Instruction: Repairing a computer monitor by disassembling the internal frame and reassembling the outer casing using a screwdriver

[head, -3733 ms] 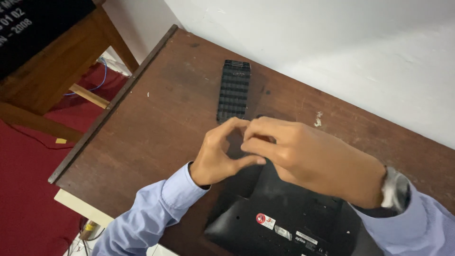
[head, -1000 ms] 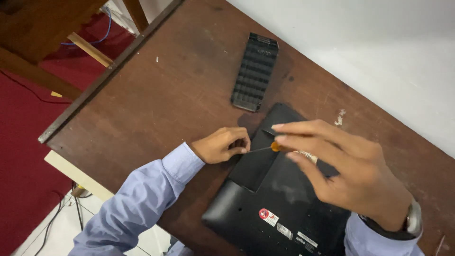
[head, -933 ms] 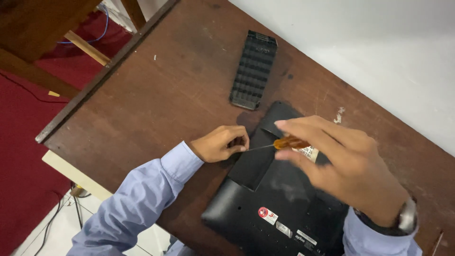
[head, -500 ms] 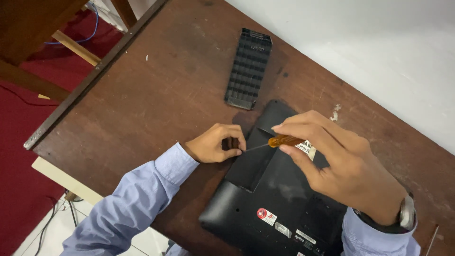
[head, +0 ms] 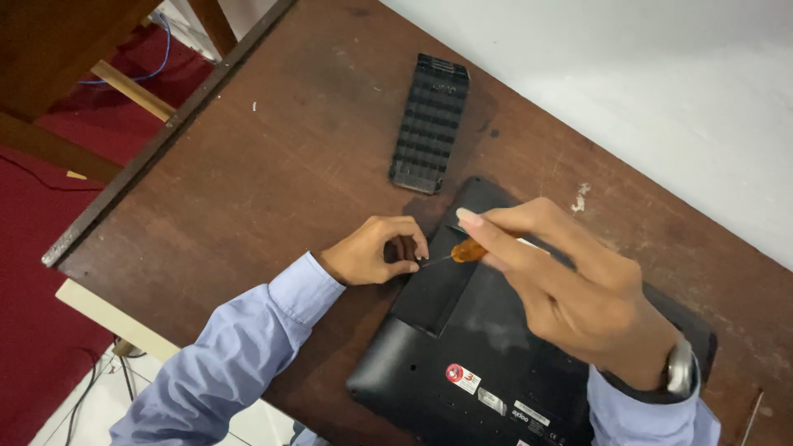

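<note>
A black laptop (head: 462,355) lies upside down on the brown wooden table (head: 273,173). My right hand (head: 562,281) holds a small screwdriver with an orange handle (head: 469,249), its thin shaft pointing left at the laptop's corner. My left hand (head: 376,250) rests at that same corner, fingers curled and pinched right at the screwdriver's tip; whether it holds a screw is hidden. A black ribbed cover panel (head: 429,122) lies apart on the table, farther away from me.
A white wall (head: 661,91) runs along the table's far side. A second wooden table (head: 74,58) stands at the left over a red floor (head: 33,272), with a blue cable (head: 157,66) under it. I wear a wristwatch (head: 679,369).
The screwdriver came into my right hand since the earliest frame. Over the last second both hands stay at the laptop's corner and the tip has closed in on my left fingers.
</note>
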